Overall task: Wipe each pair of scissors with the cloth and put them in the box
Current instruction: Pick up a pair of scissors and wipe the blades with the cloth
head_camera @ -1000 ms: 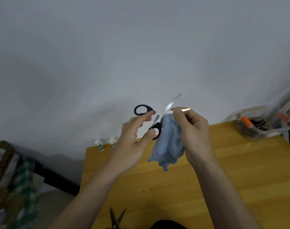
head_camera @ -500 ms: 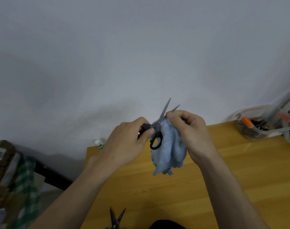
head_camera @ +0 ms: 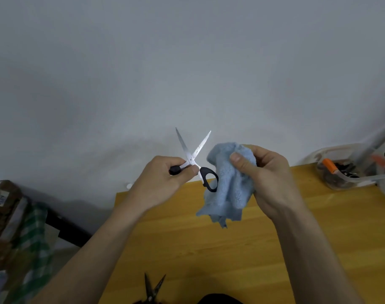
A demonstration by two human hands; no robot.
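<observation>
Up over the table, the left hand [head_camera: 163, 183] grips the black-handled scissors [head_camera: 194, 162], fingers curled round one handle loop, thumb pressing near the pivot. The blades point up and stand spread in a V against the wall. The other handle loop hangs free, just touching the blue cloth [head_camera: 228, 185]. The right hand [head_camera: 266, 178] holds that cloth bunched, thumb pinching it against curled fingers, with the loose end drooping toward the tabletop. Cloth and blades are apart here, side by side.

Below them lies a wooden table [head_camera: 242, 255], yellow-orange with grain running across. At its near edge lies a second pair of scissors [head_camera: 153, 288], dark, blades parted, handles cut off by the frame. At the far right corner sits a clear plastic box [head_camera: 349, 172] with scissors already inside, an orange handle showing among dark ones.

Behind everything, a plain pale grey wall [head_camera: 187, 62] fills the upper view. To the left of the table, a brown cardboard carton [head_camera: 2, 207] with a label and a green checked cloth [head_camera: 33, 244] sit lower down, blurred.
</observation>
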